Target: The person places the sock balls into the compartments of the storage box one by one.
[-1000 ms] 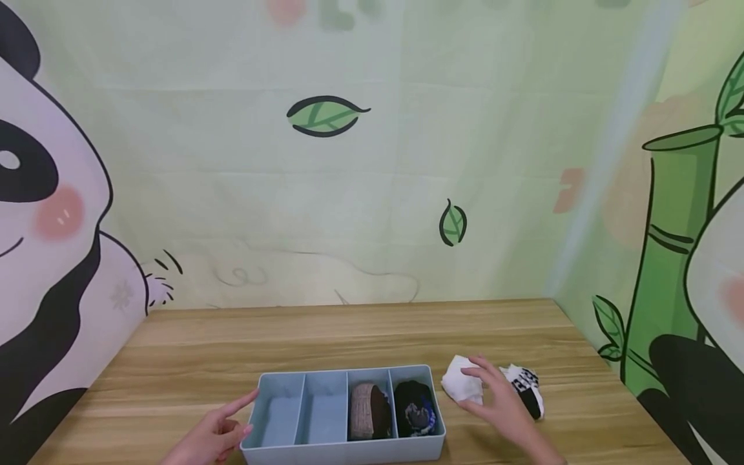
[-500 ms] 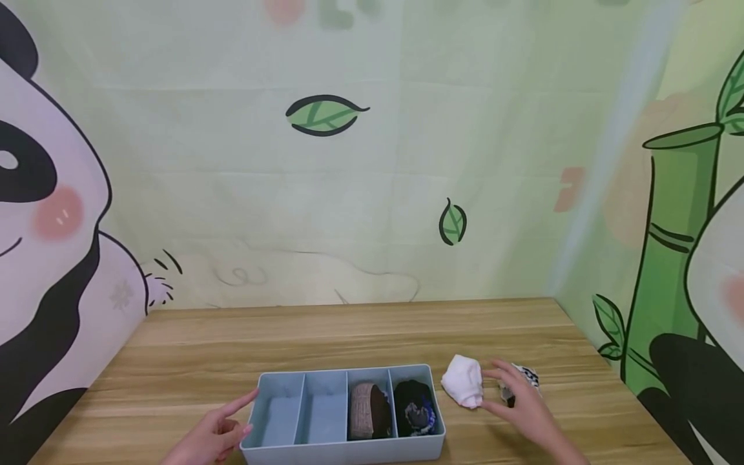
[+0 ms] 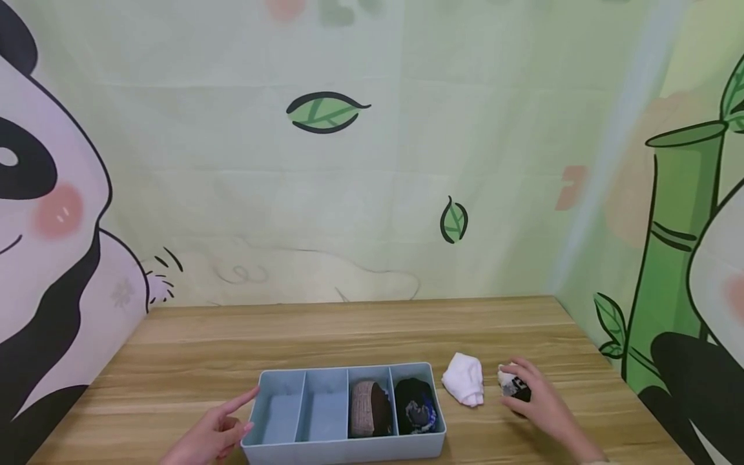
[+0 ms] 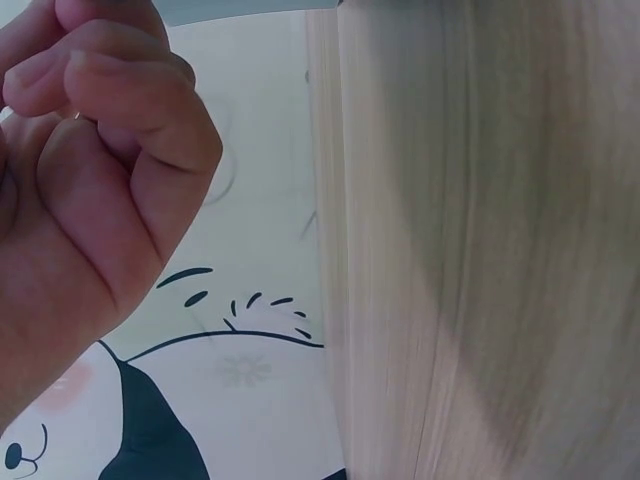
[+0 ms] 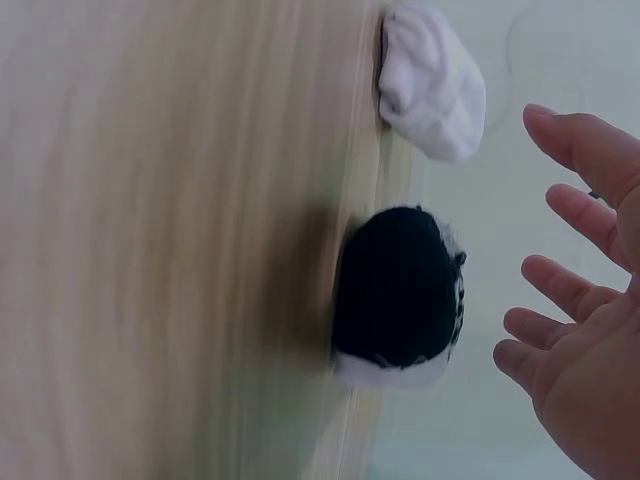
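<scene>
A divided blue-grey storage box (image 3: 343,451) stands near the front of the table. My left hand (image 3: 205,434) is at its left end, index finger straight and touching or nearly touching the rim; the other fingers are bent in the left wrist view. My right hand (image 3: 540,402), fingers spread and apart from it, is at a rolled black-and-white sock (image 5: 395,290) on the table at the right. Between that sock and the box lies a rolled white sock (image 3: 463,380).
The box's third compartment from the left holds a brown rolled sock (image 3: 369,410), and the rightmost a black one with blue (image 3: 416,405). Its two left compartments (image 3: 323,405) show bare floors. A printed panda backdrop (image 3: 349,194) rises behind the wooden table (image 3: 325,332).
My right hand has moved right, from over the white sock to the black-and-white one. That sock now sits slightly left of its earlier spot. The left hand stays at the box.
</scene>
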Demonstrator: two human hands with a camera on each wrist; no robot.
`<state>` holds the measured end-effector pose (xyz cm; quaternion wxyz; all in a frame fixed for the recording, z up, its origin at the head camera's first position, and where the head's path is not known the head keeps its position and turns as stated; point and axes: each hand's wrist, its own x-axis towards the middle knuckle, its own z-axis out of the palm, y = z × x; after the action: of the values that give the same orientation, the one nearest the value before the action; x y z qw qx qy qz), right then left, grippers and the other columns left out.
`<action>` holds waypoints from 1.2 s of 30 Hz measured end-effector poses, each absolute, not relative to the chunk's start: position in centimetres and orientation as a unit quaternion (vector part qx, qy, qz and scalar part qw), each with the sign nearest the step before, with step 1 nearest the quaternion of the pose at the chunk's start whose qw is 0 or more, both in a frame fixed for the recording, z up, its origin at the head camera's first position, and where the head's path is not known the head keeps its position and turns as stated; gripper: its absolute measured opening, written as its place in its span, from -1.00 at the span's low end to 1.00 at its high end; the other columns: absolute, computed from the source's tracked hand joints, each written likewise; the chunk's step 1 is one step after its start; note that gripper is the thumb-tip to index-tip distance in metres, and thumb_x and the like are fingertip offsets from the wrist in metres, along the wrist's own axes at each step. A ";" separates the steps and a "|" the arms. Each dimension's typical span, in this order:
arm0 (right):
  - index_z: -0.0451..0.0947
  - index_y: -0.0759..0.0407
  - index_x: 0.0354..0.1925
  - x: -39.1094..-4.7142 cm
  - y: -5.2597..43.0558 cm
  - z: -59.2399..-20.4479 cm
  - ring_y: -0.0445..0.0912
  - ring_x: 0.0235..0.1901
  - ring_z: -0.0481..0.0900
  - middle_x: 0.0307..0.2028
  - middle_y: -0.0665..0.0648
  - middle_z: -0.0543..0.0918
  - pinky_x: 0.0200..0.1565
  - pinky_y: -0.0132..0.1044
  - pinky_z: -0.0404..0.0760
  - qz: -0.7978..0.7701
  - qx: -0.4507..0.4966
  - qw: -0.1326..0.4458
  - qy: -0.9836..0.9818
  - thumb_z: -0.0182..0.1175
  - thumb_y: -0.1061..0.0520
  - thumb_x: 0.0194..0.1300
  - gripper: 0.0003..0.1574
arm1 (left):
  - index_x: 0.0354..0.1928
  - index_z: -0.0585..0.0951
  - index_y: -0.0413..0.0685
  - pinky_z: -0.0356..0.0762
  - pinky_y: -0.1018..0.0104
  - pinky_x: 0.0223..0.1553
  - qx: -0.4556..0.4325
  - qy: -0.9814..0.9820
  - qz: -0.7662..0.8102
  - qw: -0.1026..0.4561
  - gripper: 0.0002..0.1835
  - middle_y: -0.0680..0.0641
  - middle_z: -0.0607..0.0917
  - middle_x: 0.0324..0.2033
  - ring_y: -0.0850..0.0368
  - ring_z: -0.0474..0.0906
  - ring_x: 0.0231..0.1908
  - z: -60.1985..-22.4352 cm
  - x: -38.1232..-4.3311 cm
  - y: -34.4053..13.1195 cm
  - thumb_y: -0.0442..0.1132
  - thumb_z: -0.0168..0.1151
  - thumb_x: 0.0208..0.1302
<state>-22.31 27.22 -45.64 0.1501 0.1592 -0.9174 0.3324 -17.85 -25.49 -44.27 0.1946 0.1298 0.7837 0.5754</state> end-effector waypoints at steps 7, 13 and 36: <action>0.48 0.32 -0.06 -22.7 28.1 -45.5 0.31 -0.03 0.34 0.05 0.44 0.33 -0.14 0.15 0.36 0.298 0.158 0.120 -0.934 0.40 0.22 -0.11 -0.41 | 0.31 -0.11 -0.36 0.23 0.44 -0.64 0.142 0.783 0.574 0.191 -0.30 0.02 0.30 -0.70 0.25 0.19 -0.72 -44.2 -17.8 -25.6 -0.21 -0.01 0.32; 0.46 0.33 -0.03 -23.2 29.1 -45.6 0.33 -0.03 0.33 0.04 0.46 0.32 -0.12 0.18 0.33 0.289 0.164 0.096 -0.938 0.41 0.19 -0.13 -0.36 | 0.31 -0.12 -0.36 0.23 0.44 -0.64 0.144 0.779 0.578 0.194 -0.30 0.02 0.30 -0.69 0.26 0.19 -0.71 -44.1 -17.7 -25.6 -0.21 -0.01 0.32; 0.37 0.33 0.08 -24.3 31.2 -45.7 0.44 0.08 0.10 0.16 0.52 0.12 -0.10 0.29 0.20 0.312 0.188 -0.044 -0.930 0.46 0.15 -0.28 -0.11 | 0.31 -0.10 -0.35 0.23 0.43 -0.63 0.133 0.788 0.567 0.198 -0.29 0.02 0.30 -0.69 0.24 0.19 -0.71 -43.8 -17.7 -25.4 -0.18 -0.01 0.32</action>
<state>-24.33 31.22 -45.65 -0.0439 0.1882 -0.9301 0.3124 -17.71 -25.43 -43.82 0.1980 0.1330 0.7884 0.5670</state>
